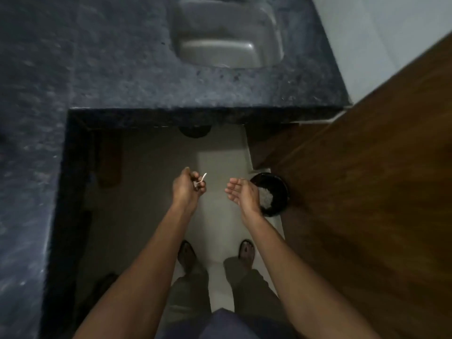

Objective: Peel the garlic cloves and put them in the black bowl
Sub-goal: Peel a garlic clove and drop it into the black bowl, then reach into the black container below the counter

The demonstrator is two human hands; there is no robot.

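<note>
The left hand [187, 187] pinches a white peel [202, 180] over bare floor [215, 162], well near of the counter edge [195, 111]. The right hand [242, 194] is released, palm up, just left of the bowl [276, 189]. The bowl, with white pieces inside, sits at the wooden surface's [367, 192] left edge.

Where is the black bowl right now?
The round black bowl with white bits inside sits low on the right of the head view, on the pale floor beside the brown wooden panel, partly behind the open right hand.
</note>
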